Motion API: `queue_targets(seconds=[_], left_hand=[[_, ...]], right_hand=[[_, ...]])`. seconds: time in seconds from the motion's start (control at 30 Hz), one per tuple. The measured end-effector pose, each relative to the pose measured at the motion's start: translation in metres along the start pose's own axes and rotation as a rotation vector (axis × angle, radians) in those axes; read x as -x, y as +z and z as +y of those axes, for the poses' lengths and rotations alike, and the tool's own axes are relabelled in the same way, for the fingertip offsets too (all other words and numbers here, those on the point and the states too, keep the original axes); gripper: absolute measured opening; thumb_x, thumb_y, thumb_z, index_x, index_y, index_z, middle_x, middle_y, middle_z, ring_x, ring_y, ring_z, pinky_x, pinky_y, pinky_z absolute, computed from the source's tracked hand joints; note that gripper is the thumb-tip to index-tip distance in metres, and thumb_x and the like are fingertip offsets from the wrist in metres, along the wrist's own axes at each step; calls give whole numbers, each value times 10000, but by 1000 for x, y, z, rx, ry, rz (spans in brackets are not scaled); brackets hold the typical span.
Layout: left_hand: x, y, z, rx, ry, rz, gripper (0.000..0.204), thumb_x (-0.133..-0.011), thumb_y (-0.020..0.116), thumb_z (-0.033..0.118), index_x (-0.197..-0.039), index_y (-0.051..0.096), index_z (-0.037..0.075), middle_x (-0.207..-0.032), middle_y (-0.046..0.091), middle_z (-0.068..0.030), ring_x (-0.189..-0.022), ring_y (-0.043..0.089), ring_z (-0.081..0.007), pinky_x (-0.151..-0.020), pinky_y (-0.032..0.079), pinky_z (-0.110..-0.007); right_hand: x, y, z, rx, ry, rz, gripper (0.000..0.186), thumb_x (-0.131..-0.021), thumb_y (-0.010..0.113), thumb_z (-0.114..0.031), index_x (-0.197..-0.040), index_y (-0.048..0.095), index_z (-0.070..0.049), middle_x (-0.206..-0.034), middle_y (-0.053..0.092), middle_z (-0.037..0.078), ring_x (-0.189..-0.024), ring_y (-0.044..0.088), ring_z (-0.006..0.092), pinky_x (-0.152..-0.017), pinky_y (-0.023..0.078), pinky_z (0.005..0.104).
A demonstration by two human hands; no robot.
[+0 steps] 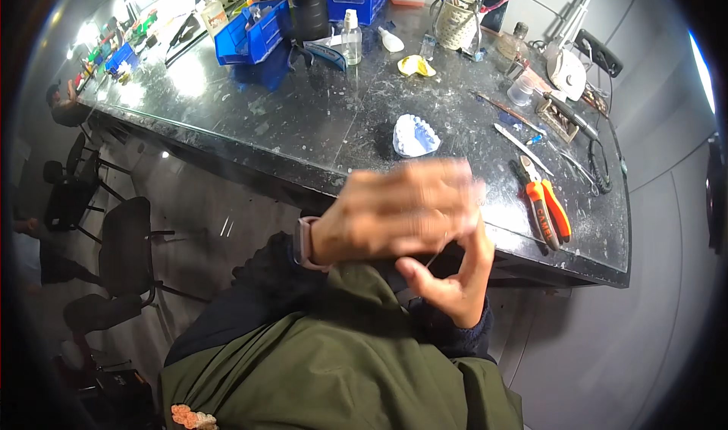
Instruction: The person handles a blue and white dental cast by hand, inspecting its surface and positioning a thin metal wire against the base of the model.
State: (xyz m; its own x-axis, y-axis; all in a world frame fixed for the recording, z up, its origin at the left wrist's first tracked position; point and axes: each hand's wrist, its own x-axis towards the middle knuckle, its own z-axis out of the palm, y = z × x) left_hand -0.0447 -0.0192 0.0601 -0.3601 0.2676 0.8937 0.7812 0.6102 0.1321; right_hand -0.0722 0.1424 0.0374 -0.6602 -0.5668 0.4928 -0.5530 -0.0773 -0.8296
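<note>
Both of my hands are together in front of the bench's near edge. My left hand [402,208], with a pale band on its wrist, is smeared by motion and passes over the fingers of my right hand [461,284]. The right thumb stands apart from the raised finger beside it, and the other right fingertips are hidden. A fine line like a thin wire [433,261] shows between the right thumb and the left hand; which hand holds it, I cannot tell. Just beyond the hands, a white and pale-blue dental cast [415,137] rests on the black bench [303,119].
Orange-handled cutting pliers [547,208] lie at the right, near a metal file-like tool [523,148] and a corded handpiece [572,117]. Behind stand blue bins [254,32], a dark bottle [309,9], a spray bottle [351,37] and a tool cup [456,24]. Chairs [127,240] stand left.
</note>
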Motion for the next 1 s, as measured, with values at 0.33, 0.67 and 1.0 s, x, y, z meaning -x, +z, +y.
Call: queue_targets(seconds=[0.33,0.67,1.0], left_hand=[[1,-15,-39,197,-650,-323,712,-637,787,170,-1267,463,88,-1263,456,-54,-1146,455,-186,-919,432,-368],[14,23,-53,-533,-882,-368,427,-794,613,220,-1147,505,6,-990,545,-153,-923,563,-320,-754,464,-393],[30,36,-47,-9,-883,-104,332,-789,606,81,-1084,473,6,-869,531,-74,-654,569,-141,-486,458,-260]], right_hand=[[-6,2,25,-49,61,193,602,-609,803,-44,-1138,528,43,-1066,599,145,-975,602,200,-853,481,291],[-2,-16,30,-78,64,241,593,-594,791,19,-1128,535,45,-1090,546,117,-1030,565,204,-906,462,296],[13,-30,22,-472,147,109,639,-581,793,39,-1162,529,21,-1105,558,137,-1038,561,218,-906,469,333]])
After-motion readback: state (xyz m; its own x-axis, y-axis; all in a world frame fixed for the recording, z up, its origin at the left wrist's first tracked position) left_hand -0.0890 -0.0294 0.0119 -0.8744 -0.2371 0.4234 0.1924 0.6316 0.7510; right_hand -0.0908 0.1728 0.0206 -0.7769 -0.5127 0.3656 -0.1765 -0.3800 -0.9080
